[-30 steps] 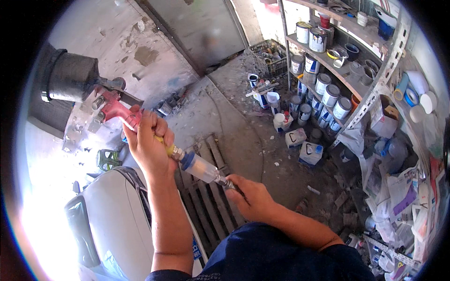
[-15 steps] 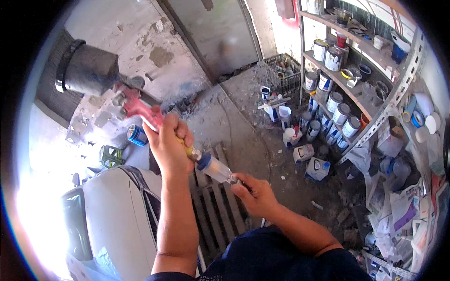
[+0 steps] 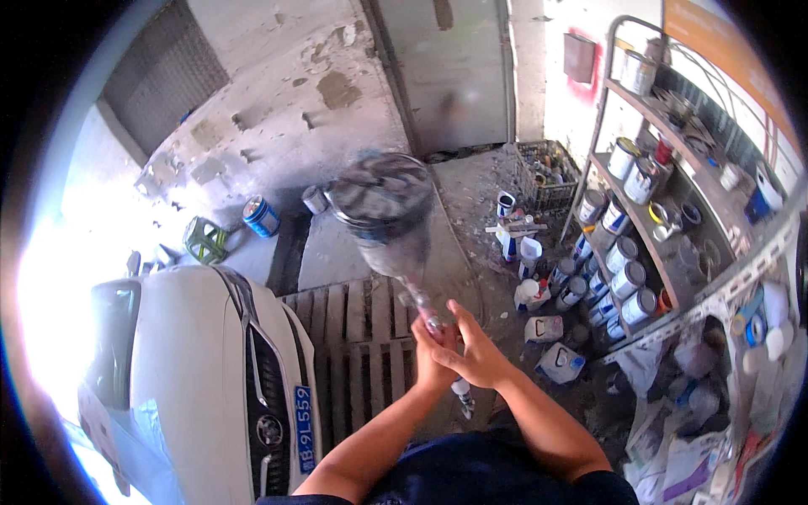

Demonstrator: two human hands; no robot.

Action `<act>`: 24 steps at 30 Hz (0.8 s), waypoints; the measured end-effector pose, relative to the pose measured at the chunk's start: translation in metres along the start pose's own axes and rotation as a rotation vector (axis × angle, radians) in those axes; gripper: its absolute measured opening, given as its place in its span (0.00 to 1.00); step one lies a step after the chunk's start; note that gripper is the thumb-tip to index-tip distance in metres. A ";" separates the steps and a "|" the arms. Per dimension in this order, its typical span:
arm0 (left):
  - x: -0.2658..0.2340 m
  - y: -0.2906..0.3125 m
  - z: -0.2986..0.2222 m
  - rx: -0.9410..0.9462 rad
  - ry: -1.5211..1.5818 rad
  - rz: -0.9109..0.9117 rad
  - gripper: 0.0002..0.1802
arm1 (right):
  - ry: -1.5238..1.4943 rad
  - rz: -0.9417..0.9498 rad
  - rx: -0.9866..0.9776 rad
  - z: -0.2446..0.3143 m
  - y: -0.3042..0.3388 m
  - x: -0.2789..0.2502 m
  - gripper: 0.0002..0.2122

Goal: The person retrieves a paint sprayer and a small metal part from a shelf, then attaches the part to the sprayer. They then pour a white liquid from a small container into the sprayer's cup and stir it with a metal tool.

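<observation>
A spray gun (image 3: 412, 295) with a red body and a large round paint cup (image 3: 383, 198) on it points away from me, smeared by motion. My left hand (image 3: 435, 364) is closed around its handle. Below that hand, a clear and metal air-line fitting (image 3: 463, 394) sticks out from the handle. My right hand (image 3: 481, 347) lies close against the left one, its thumb over the left hand and a finger stretched out beside the gun. Some of its fingers are hidden, and I see nothing held in it.
A white car (image 3: 194, 370) stands at the left. Slatted boards (image 3: 362, 316) lie on the floor ahead. Paint cans (image 3: 627, 278) fill a metal shelf (image 3: 665, 181) at the right, with jugs (image 3: 562, 362) before it. A crate (image 3: 545, 172) sits by the door (image 3: 446, 76).
The spray gun has swung from the upper left toward the middle, its cup now upright. My right hand has left the air-line fitting and moved up beside my left hand. The view has shifted left.
</observation>
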State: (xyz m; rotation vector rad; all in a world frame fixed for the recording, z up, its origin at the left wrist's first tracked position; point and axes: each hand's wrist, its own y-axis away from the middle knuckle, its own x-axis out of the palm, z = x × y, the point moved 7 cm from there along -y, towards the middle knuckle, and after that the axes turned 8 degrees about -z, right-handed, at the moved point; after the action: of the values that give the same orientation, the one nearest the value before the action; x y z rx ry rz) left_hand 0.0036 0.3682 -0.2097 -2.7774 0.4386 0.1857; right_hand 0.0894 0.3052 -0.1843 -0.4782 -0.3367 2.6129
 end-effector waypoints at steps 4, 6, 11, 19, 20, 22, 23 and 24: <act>0.046 -0.002 0.005 -0.148 0.247 0.104 0.25 | -0.121 0.122 0.043 -0.001 -0.041 -0.013 0.35; 0.055 -0.003 -0.006 0.047 -0.039 0.207 0.29 | -0.030 0.168 0.107 -0.017 -0.055 -0.018 0.26; 0.054 -0.027 -0.025 -0.165 -0.733 0.575 0.41 | -0.432 0.092 0.306 -0.077 -0.099 -0.031 0.15; -0.014 -0.011 0.022 -0.417 -0.384 0.166 0.31 | -0.237 0.117 0.363 -0.117 -0.158 -0.016 0.12; -0.022 -0.013 0.026 -0.423 -0.352 0.111 0.28 | -0.231 0.118 0.362 -0.121 -0.163 -0.012 0.12; -0.036 -0.018 0.036 -0.444 -0.341 0.023 0.28 | -0.250 0.128 0.378 -0.128 -0.168 0.000 0.13; -0.044 -0.022 0.041 -0.453 -0.335 -0.019 0.28 | -0.275 0.135 0.393 -0.132 -0.170 0.006 0.13; -0.050 -0.025 0.049 -0.485 -0.345 -0.032 0.27 | -0.296 0.139 0.411 -0.138 -0.171 0.012 0.14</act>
State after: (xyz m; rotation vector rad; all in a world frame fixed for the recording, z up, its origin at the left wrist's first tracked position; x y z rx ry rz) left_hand -0.0399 0.4213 -0.2399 -3.1175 0.2880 0.8508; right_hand 0.2000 0.4799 -0.2592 0.0268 0.1499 2.7872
